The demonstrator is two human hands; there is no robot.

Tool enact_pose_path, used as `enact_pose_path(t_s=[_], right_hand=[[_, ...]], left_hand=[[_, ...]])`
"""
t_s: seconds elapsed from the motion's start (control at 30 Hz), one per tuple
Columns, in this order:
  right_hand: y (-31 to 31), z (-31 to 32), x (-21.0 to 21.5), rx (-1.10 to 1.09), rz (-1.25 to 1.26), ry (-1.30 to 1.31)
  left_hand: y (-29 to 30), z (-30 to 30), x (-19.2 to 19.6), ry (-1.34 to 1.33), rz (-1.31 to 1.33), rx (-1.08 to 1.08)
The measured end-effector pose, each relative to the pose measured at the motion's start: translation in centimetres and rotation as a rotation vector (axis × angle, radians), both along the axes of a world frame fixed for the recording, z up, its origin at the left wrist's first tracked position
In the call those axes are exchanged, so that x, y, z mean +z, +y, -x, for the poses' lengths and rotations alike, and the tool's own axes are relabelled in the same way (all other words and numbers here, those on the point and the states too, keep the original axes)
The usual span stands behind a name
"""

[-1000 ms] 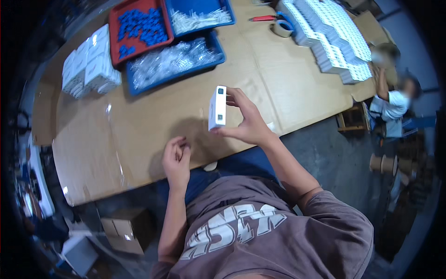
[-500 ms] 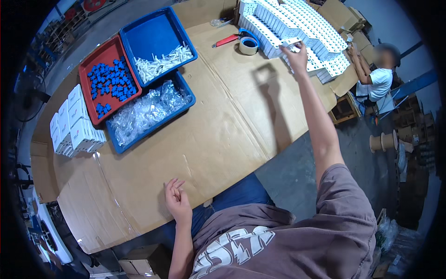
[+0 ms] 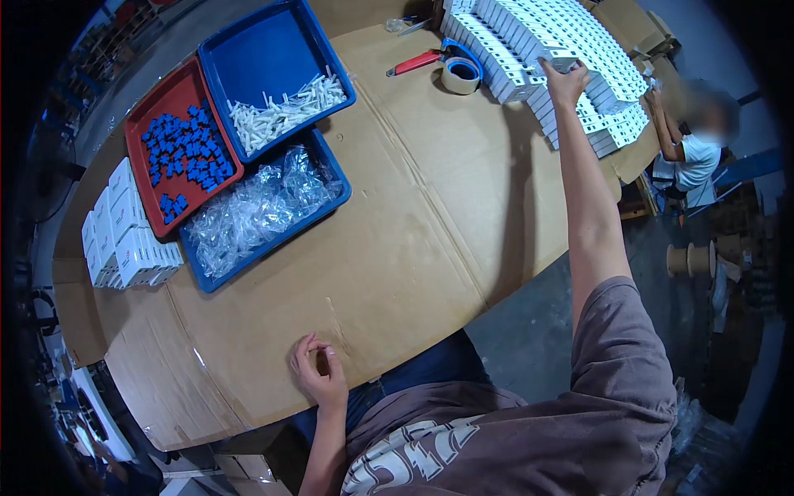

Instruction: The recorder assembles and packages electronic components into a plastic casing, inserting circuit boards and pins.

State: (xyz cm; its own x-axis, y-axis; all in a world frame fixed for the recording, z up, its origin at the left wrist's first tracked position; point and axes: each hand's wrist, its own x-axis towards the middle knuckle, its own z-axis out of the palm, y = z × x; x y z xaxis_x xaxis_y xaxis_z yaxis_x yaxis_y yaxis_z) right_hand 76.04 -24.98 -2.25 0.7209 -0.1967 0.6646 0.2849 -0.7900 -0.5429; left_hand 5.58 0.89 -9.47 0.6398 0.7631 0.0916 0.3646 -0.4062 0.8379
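Observation:
My right hand (image 3: 566, 83) reaches to the far right, its thumb and fingers closed around a small white box (image 3: 563, 61) at the rows of stacked white boxes (image 3: 529, 33). Neighbouring boxes make it hard to tell whether that box touches the stack. Near the table's front edge, my left hand (image 3: 321, 372) hovers by the brown cardboard top (image 3: 397, 273). Its fingers are loosely curled with a gap to the thumb, and nothing shows in them. Left of the stack lie a roll of tape (image 3: 460, 76) and a red-handled tool (image 3: 415, 63).
At the left stand a red tray (image 3: 139, 124) of blue clips, a blue tray (image 3: 256, 50) of white plastic pieces, and another blue tray (image 3: 203, 281) of clear bags. Beside them are stacked white boxes (image 3: 124, 223). A person (image 3: 699, 153) works beyond the right end.
My right hand, with the small white box, has moved from the stack's left edge further right onto the rows. My left hand stays near the front edge, its fingers slightly more curled.

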Motion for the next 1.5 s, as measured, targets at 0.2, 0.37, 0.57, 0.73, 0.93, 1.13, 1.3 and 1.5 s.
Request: enact_pose_path(t_s=[0.2,0.37,0.57,0.73,0.93,1.13,1.3,1.5], right_hand=[[1.1,-0.5,-0.4,0.015,-0.091,0.087],[1.7,-0.2,-1.4,0.032,-0.107,0.041],[1.4,0.1,-2.1,0.016,0.047,0.023],[0.6,1.1,-2.4,0.065,0.062,0.021],[-0.7,3.9,-1.7,0.170,-0.001,-0.171],[4.2,22.5,-3.7,0.385,-0.048,-0.067],[8.2,39.7,-3.9,0.623,-0.101,0.134],[11.0,51.6,-4.6,0.959,-0.305,0.467]], left_hand=[[0.0,-0.5,0.4,0.045,-0.127,-0.009],[0.1,-0.3,0.4,0.086,-0.147,-0.002],[0.2,-0.5,0.8,0.092,-0.178,-0.030],[-0.1,-0.6,1.0,0.096,-0.179,-0.023],[-0.1,-0.6,0.4,0.057,-0.166,0.007],[0.3,0.7,-0.8,-0.047,-0.048,0.106],[0.7,1.2,-0.3,-0.126,0.047,0.131],[1.9,2.1,1.0,-0.335,0.316,0.159]])
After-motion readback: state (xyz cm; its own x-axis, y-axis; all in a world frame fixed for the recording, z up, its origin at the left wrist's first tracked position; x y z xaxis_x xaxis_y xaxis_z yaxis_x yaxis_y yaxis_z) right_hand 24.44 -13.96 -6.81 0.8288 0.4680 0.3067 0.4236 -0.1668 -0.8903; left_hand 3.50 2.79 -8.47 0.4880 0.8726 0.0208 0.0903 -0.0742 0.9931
